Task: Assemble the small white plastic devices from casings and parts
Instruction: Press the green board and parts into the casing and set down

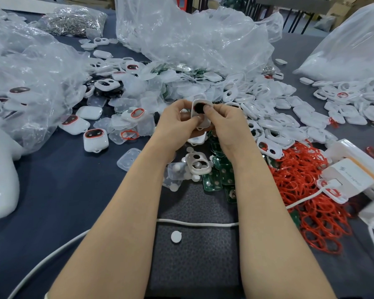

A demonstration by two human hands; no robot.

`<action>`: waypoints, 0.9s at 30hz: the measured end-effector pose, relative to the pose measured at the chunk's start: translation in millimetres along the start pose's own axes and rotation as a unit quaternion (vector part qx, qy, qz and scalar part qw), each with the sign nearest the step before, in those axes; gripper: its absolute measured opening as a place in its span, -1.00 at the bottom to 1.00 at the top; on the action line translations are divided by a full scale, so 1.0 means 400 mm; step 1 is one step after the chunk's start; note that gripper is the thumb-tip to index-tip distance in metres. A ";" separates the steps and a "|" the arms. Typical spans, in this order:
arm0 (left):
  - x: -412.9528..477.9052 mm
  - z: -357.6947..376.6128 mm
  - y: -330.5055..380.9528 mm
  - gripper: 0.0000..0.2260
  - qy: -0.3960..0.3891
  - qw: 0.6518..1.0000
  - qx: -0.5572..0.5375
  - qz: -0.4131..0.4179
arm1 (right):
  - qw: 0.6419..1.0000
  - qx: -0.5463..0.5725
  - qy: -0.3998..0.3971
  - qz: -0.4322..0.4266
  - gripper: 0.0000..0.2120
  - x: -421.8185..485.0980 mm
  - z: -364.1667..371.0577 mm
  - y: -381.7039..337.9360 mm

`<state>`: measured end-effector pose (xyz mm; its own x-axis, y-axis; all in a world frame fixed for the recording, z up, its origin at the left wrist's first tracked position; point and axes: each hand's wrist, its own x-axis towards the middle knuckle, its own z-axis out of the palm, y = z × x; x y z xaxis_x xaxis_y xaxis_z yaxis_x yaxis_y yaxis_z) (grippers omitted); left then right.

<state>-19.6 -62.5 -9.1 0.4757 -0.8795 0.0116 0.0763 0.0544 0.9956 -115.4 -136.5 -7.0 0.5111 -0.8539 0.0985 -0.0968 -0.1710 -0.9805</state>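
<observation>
Both hands meet above the table's middle around one white casing (196,105) with a dark oval opening. My left hand (177,121) grips its left side with curled fingers. My right hand (227,124) holds the right side, its thumb pressing on the dark opening. Below the hands lie an empty white casing frame (197,164), green circuit boards (216,178) and clear button pads (129,161). Finished white devices (94,139) with red-rimmed windows sit to the left. A heap of red rings (307,186) lies to the right.
Crumpled clear plastic bags (188,37) ring the back and left. Loose white casings (274,117) cover the right middle. White boxes (350,171) and a white cable (194,223) lie near the front right. A bag of metal parts (73,20) sits at the back left.
</observation>
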 end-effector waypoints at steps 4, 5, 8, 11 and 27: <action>-0.001 0.000 0.001 -0.90 -0.011 1.000 0.010 0.009 | 0.999 0.024 -0.021 0.013 -0.78 0.004 -0.005 0.004; -0.001 0.001 0.001 -0.90 -0.015 1.000 0.010 0.012 | 0.999 0.039 -0.028 0.017 -0.76 0.004 -0.007 0.004; -0.006 0.001 0.003 -0.91 -0.030 0.999 0.004 0.018 | 0.995 0.087 -0.049 0.025 -0.72 0.003 -0.019 0.007; -0.010 -0.001 0.005 -0.91 -0.047 0.998 -0.032 0.009 | 0.991 0.107 -0.068 0.041 -0.76 0.001 -0.025 0.005; -0.007 -0.002 0.008 -0.85 -0.038 0.999 -0.011 0.004 | 1.000 -0.018 0.001 0.018 -0.81 0.001 -0.015 -0.004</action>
<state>-20.1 -59.4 -6.2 0.4088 -0.9122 0.0277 0.0919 0.0714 0.9932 -120.1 -139.5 -4.3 0.5042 -0.8613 0.0635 -0.1454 -0.1572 -0.9768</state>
